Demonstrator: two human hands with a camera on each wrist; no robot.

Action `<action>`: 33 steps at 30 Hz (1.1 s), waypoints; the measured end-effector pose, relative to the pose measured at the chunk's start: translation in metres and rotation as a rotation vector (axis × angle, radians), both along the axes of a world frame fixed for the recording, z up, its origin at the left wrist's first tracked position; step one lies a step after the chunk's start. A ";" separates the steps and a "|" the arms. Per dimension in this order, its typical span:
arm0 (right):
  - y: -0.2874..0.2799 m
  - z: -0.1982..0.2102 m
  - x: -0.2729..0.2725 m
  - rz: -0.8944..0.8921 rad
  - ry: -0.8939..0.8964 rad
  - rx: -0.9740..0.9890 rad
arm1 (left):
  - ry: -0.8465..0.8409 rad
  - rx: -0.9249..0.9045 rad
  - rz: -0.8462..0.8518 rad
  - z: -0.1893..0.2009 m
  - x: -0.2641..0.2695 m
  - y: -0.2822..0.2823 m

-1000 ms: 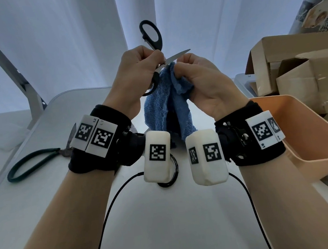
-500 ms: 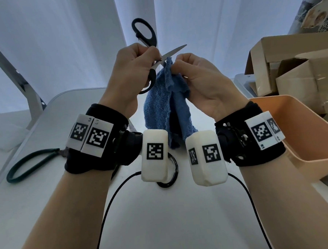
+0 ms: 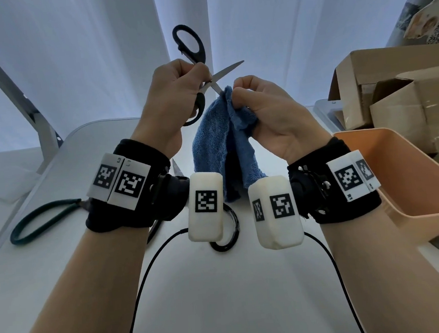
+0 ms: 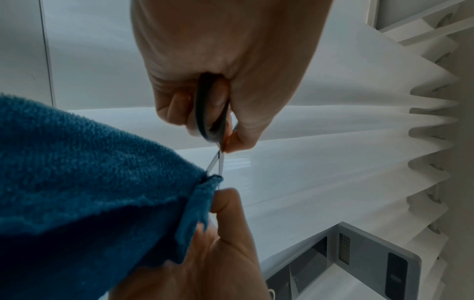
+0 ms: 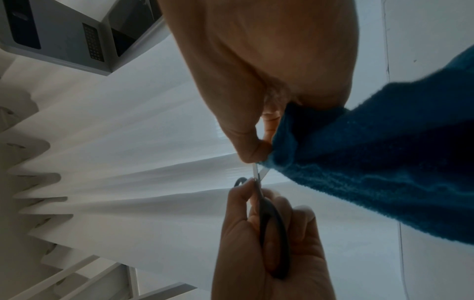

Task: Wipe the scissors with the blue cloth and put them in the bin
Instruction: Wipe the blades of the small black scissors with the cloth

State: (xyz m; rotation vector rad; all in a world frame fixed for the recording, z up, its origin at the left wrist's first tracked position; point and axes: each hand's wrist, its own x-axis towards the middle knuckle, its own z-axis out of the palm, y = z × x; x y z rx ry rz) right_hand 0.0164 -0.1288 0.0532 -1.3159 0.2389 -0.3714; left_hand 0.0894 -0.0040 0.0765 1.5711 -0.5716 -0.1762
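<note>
Two blades of the black-handled scissors stand spread apart, held up in the air above the white table, toward twelve o'clock in the head view; one blade points out toward two o'clock, bare and bright, while the other runs down toward four o'clock into a fold of the blue cloth; one handle loop stands free above the fist, the other is closed inside it. The left hand has its fingers curled round the lower handle, thumb and forefinger pinching near the pivot; the right hand pinches the cloth's top edge between thumb and fingertips, right on that lower blade, and the rest of the cloth hangs loose below, between the two wrists. From the left wrist view the blades make a narrow V that meets the cloth's corner; the right wrist view shows the same joint from the other side.

At three o'clock, near the right forearm, the orange bin sits open on the table's edge; cardboard boxes are stacked behind it at two o'clock. At nine o'clock a pair of green-handled shears lies flat on the table, partly hidden by the left wristband; a black cable loops across the table at six o'clock.
</note>
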 end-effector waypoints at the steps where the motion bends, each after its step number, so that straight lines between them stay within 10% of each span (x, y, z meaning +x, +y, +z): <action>1: 0.000 0.000 -0.001 0.003 0.002 0.009 | 0.004 -0.003 0.005 0.000 0.000 0.000; 33: -0.016 -0.005 -0.005 -0.116 0.066 -0.032 | 0.033 -0.015 0.047 0.006 0.015 0.016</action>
